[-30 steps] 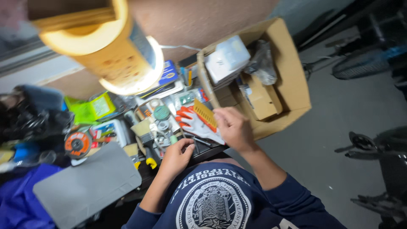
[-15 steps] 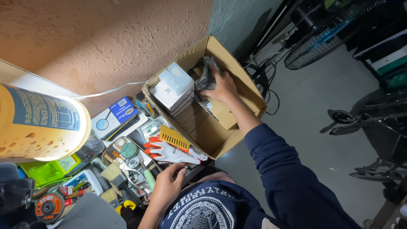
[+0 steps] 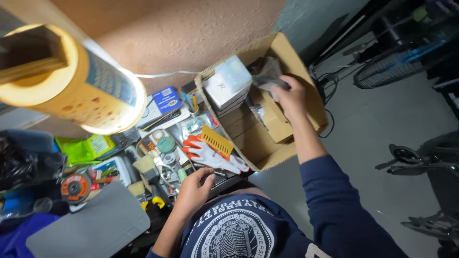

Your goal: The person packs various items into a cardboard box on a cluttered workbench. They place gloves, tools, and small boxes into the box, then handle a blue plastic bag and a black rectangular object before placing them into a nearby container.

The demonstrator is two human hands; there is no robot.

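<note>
- Head view, looking straight down: the right hand is reaching into the cardboard box in the upper middle of the frame, fingers closed around a crumpled grey plastic bag up near the box's far end.
- Same box also has a stack of white cartons on its left side and a small brown carton just below the right hand.
- The left hand sits lower centre, fingers loosely curled, resting at the edge of the cluttered worktop. Can't really tell if it's got hold of anything.
- Just above that hand there's a white work glove with orange fingertips, with a yellow comb-like scraper lying on it.
- Left of frame: a round orange grinding disc, a green packet and a flat grey pad at the lower left.
- Upper left is filled by a big yellow roll, blurry and close to the camera.
- Blue sleeve runs down the lower right over the grey floor.
</note>
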